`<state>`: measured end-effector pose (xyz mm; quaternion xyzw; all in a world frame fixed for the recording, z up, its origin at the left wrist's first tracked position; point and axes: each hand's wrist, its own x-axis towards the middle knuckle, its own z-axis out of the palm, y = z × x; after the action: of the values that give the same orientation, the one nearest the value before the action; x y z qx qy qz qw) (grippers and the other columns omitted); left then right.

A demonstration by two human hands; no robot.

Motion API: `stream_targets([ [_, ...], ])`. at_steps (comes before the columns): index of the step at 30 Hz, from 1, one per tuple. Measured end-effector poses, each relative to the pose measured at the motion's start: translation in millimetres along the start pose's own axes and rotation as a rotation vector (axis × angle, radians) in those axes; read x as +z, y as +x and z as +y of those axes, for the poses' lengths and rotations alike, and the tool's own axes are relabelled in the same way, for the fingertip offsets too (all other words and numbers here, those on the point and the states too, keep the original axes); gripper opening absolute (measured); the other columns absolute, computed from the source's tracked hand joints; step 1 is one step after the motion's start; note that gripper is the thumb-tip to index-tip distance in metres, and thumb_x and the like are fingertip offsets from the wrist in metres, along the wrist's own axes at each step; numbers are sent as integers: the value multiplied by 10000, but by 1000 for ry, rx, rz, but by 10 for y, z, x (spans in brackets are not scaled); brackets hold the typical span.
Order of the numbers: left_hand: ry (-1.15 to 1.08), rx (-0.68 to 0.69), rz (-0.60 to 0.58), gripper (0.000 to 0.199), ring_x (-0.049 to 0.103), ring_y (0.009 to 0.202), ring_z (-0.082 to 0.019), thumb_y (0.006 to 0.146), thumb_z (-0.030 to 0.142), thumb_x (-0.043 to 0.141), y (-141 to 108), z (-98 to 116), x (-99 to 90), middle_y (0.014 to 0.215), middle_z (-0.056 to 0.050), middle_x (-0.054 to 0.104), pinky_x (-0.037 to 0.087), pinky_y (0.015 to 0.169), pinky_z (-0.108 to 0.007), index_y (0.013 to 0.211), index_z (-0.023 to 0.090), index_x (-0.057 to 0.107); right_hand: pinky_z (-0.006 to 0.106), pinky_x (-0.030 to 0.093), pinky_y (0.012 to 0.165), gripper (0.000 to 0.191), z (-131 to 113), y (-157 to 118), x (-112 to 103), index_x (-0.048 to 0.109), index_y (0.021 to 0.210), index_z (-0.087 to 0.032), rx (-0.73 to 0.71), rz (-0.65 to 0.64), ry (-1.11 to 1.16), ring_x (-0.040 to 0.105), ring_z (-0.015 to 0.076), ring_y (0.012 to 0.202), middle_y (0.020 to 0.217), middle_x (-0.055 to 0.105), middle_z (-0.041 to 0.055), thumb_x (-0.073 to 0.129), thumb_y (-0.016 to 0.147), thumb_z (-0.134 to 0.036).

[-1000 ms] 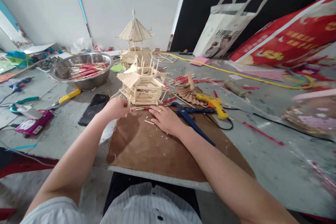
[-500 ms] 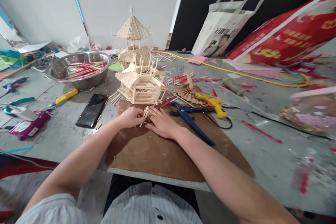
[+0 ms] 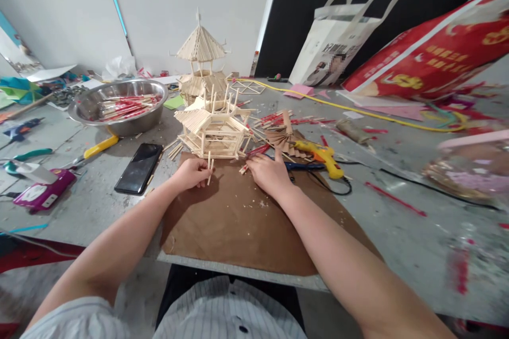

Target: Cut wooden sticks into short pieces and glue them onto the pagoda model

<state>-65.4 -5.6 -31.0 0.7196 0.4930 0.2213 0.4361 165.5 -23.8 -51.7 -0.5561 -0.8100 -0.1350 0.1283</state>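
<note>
Looking at the head view, locate the steel bowl (image 3: 137, 126) on the left of the bench (image 3: 95, 175), holding a loose pile of red and pale sticks (image 3: 129, 107). At the right rear, note the white bag (image 3: 328, 45), upright with handles raised, and beside it the bulging red bag (image 3: 429, 55); contents of both hidden. Near the right edge, note the clear packet (image 3: 467, 172), with pink and gold contents, too blurred to identify.

Locate the front stick model (image 3: 214, 135) just beyond the brown mat (image 3: 238, 233), partly blocking the view of the roofed stick tower (image 3: 201, 45). Find the short sticks (image 3: 210, 169) above the mat, pinched between thumb and fingers of the left hand (image 3: 190, 175). See the right hand (image 3: 270, 174) loosely open, thumb raised, over part of the blue tool (image 3: 306, 166); grip on anything beneath: cannot tell. Find the yellow glue gun (image 3: 320, 154) right of that hand, and the black phone (image 3: 138, 168) left of the mat.
</note>
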Motion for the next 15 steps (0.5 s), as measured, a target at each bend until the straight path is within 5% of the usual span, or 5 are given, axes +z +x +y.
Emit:
stream_targets([
  [3,34,1,55,156,498,384,-72,719,285,496,7,-20,-23,445,25,524,396,379,-156,694,135,533,544,103,961,280,35,2,21,629,924,-171,72,69,29,508,235,994,998,642,84,372,810,-174],
  [9,203,87,43,180,512,413,-78,721,296,472,-18,-23,-48,478,15,554,370,402,-153,688,140,555,311,385,819,280,-8,166,-116,623,940,-105,173,257,299,559,205,879,925,647,108,443,760,-223],
  [15,366,196,50,183,503,448,-80,716,272,456,-51,33,-66,501,12,568,335,443,-163,658,143,572,298,391,827,274,-80,492,-66,650,911,-139,288,139,495,572,203,886,916,659,92,546,693,-267],
])
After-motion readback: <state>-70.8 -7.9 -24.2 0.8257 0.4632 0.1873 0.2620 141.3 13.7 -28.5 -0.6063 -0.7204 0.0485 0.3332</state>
